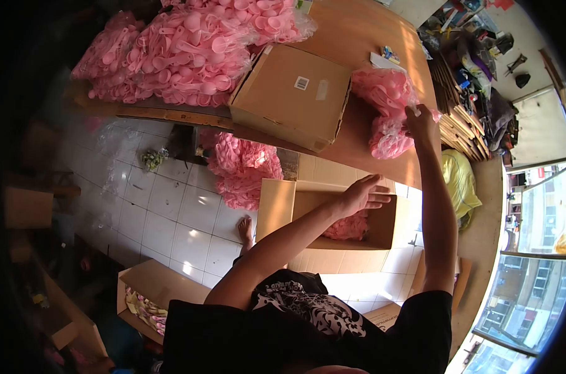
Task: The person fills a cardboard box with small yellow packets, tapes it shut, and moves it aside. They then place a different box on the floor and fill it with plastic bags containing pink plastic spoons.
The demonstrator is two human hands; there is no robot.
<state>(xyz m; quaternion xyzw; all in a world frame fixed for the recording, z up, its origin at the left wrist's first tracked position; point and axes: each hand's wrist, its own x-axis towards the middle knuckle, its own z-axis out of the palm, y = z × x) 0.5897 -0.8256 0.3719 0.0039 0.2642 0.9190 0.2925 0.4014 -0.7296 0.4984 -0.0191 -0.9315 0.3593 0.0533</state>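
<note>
My right hand [422, 124] is closed on the gathered plastic of a clear bag of pink spoons [392, 136] at the right end of the brown table. Against that bag lies another pink-filled bag [383, 88]; where one ends and the other begins is hard to tell. My left hand [362, 196] is open, fingers stretched out, above an open cardboard carton [378, 219] on the floor. Inside the carton is some pink bagged material [348, 227], partly hidden by my left forearm. Nothing shows in the left hand.
A large heap of bagged pink spoons [183, 56] covers the table's left part, beside a cardboard box [298, 87]. More pink bags [242, 168] stand below the table edge. Flattened cardboard [460, 118] and a yellow sack [459, 184] are at right. Another carton [164, 280] sits lower left.
</note>
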